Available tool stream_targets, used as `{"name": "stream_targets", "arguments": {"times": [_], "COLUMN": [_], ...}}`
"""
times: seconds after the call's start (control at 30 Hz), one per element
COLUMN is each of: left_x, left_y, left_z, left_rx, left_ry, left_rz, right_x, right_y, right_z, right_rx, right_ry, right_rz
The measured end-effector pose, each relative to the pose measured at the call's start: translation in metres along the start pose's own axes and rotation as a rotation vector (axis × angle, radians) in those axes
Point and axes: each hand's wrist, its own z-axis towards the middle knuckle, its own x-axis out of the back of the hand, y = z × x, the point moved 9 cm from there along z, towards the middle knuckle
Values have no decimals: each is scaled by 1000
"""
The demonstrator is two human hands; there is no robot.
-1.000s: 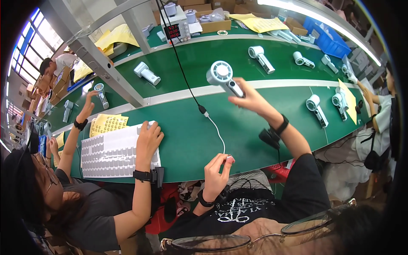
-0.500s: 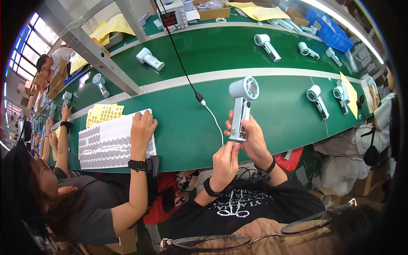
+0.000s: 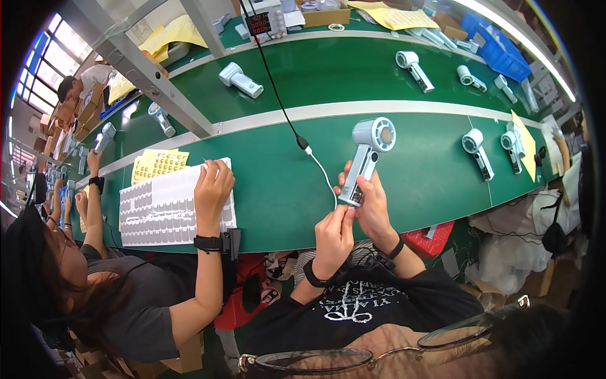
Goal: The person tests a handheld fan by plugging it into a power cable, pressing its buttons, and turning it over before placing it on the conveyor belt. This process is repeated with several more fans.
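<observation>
My right hand point(image 3: 374, 205) is closed around the handle of a light blue handheld fan point(image 3: 372, 148). The fan is tilted with its round head up and to the right; its lower handle shows an uncovered section with parts inside. At the handle's bottom end my left hand point(image 3: 334, 235) pinches the end of a white charging cable point(image 3: 324, 172). Fingers hide the plug, so whether it sits fully in the fan cannot be seen. The cable runs up to a black connector point(image 3: 302, 142) on a black cord hanging from above.
Two more fans point(image 3: 478, 155) lie at right by a yellow sheet point(image 3: 525, 145). Beyond a pale rail, several fans lie on a green belt point(image 3: 328, 69). At left a co-worker's hand point(image 3: 214, 186) rests on a white sticker sheet point(image 3: 170, 211). A metal post point(image 3: 167, 95) rises there.
The fan in my hands has shifted slightly right and leans more to the right. Fans on the far belt have moved right. At far left, another person's hand lifts a fan higher.
</observation>
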Motion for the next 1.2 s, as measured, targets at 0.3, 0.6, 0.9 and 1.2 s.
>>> {"name": "stream_targets", "arguments": {"times": [0.3,0.6,0.9,1.2], "left_x": [4,-2,4,4], "left_y": [-13,-23,-13,-16], "left_z": [-6,-13,-8,-10], "left_rx": [138,264,132,77], "left_ry": [-84,-219,-190,-170], "left_rz": [-113,-236,-179,-198], "right_x": [-11,-11,-14,-18], "right_y": [-6,-6,-9,-14], "right_z": [-8,-12,-14,-20], "right_rx": [253,139,126,132], "right_ry": [-184,-216,-241,-252], "right_rz": [-359,-361,-359,-466]}}
